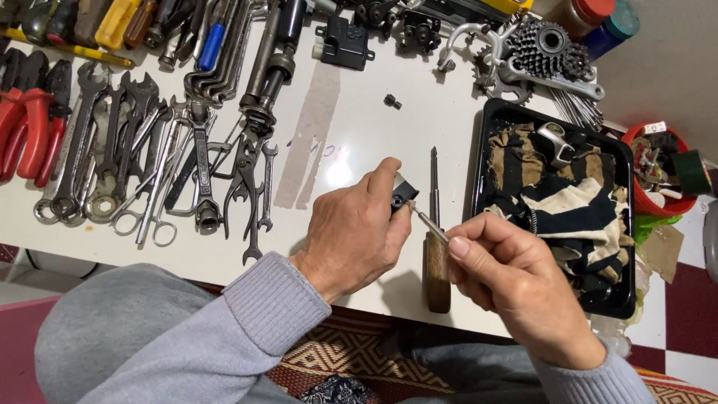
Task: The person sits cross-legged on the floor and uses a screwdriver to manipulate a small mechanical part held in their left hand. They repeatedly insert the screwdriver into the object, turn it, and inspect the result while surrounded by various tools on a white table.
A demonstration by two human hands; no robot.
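Pinching a small black metal part (402,196) between thumb and fingers, the left hand (355,236) holds it just above the white table (359,127), near the middle of the scene. The right hand (512,280) is curled shut around a thin metal tool (428,221), whose tip touches the black part from the right. Under the hands lies a wooden-handled screwdriver (436,254), its shaft pointing to the far side. Just right of it sits a black tray (482,135) filled with a striped black, tan and white rag (568,202). Far right of the table are a bicycle sprocket cluster (550,49) and a bundle of spokes (580,108). On the left lie rows of wrenches (97,142), scissors (153,217) and red-handled pliers (26,131). A small dark bolt (393,101) lies alone farther back.
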